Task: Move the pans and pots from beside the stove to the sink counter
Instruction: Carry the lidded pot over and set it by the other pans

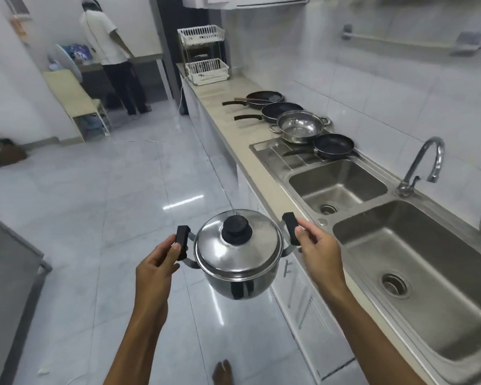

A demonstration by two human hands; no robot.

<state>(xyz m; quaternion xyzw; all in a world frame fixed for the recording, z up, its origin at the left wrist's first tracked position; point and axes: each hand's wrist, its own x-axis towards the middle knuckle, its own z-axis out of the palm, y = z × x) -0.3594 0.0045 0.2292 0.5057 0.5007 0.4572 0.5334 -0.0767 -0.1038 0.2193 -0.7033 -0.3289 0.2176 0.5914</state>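
While the lidded steel pot is hanging in the air above the floor, the left hand and right hand are pinching its black side handles; at one o'clock, pans are sitting on the tabletop beside the sink.

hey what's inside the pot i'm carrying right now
That cannot be seen: a steel lid with a black knob covers the pot fully. Left hand and right hand hold its black side handles.
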